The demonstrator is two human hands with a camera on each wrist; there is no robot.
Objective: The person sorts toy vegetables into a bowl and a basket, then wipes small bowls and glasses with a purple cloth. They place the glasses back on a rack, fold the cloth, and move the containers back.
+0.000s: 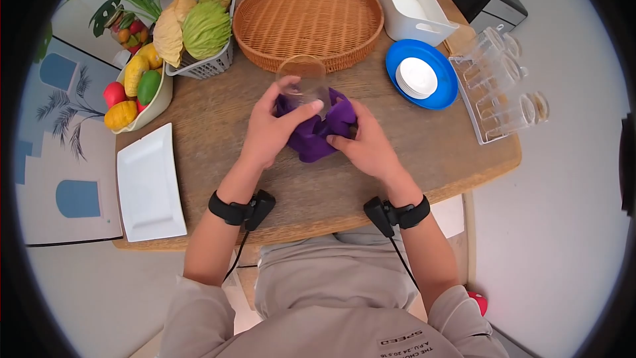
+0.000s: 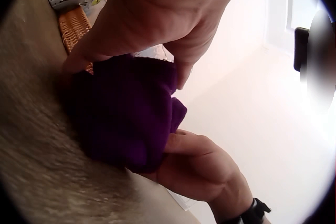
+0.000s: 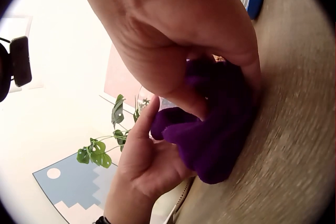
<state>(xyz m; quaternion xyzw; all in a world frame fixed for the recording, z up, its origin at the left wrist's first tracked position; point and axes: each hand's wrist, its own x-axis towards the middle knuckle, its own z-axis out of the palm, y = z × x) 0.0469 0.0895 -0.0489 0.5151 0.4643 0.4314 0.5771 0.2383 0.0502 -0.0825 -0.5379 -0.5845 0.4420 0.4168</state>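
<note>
My left hand (image 1: 270, 130) grips a clear drinking glass (image 1: 302, 71), its thumb across the near side. A purple cloth (image 1: 314, 144) is bunched around the lower part of the glass, hiding it. From the right side, my right hand (image 1: 371, 148) pinches the cloth, thumb in front. In the left wrist view, the cloth (image 2: 126, 113) hangs close over the table below both hands. The right wrist view shows the cloth (image 3: 220, 129) bunched between the right hand's thumb and fingers, while the left palm faces it.
Behind the hands lies a round wicker tray (image 1: 308, 16). White plates (image 1: 417, 78) sit on a blue plate (image 1: 442, 93) at right, beside a rack of glass mugs (image 1: 500, 99). At left are a white rectangular plate (image 1: 151, 185), a fruit bowl (image 1: 159, 103) and a vegetable basket (image 1: 212, 63).
</note>
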